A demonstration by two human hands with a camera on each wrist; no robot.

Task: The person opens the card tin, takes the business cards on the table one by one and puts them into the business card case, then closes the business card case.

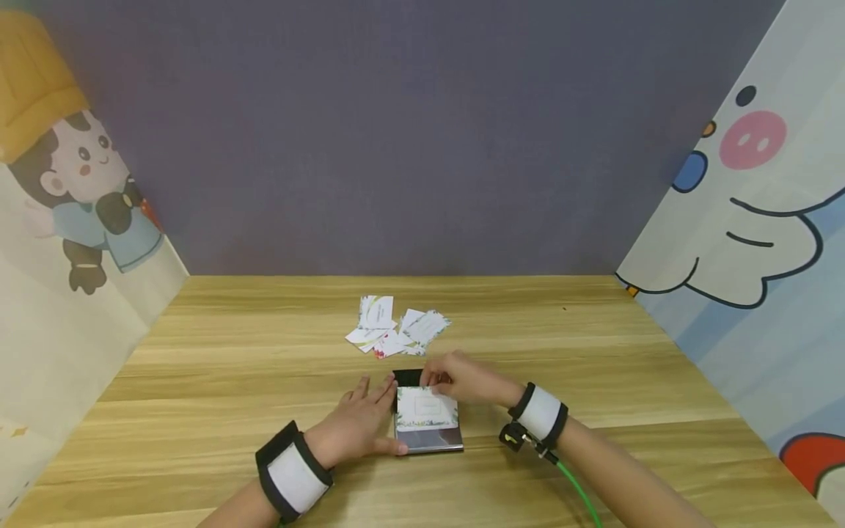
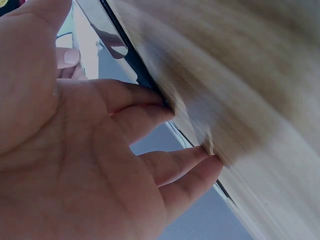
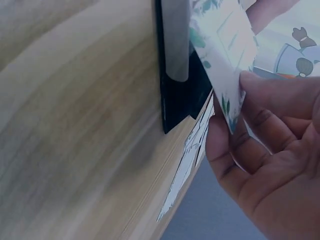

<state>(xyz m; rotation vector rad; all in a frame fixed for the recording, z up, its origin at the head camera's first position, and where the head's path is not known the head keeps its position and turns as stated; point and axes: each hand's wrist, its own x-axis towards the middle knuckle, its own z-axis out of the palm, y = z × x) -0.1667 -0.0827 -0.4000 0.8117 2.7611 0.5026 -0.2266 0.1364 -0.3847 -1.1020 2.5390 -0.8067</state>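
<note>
A business card (image 1: 428,408) with a leafy printed border lies over a black and silver card case (image 1: 430,441) on the table. My right hand (image 1: 461,377) pinches the card near its upper right corner. In the right wrist view the card (image 3: 225,45) is tilted, its near end between thumb and fingers, above the case's black flap (image 3: 180,102). My left hand (image 1: 356,425) touches the case's left side with spread, fairly straight fingers, its thumb at the lower left corner. From the left wrist, the left hand's fingertips (image 2: 167,112) meet the case's edge and the table.
Beyond the case, several printed cards lie in two loose, overlapping groups, one to the left (image 1: 376,314) and one to the right (image 1: 425,328). The wooden table (image 1: 218,352) meets a grey panel (image 1: 396,147) at the back. A green cable (image 1: 579,493) trails from the right wrist strap.
</note>
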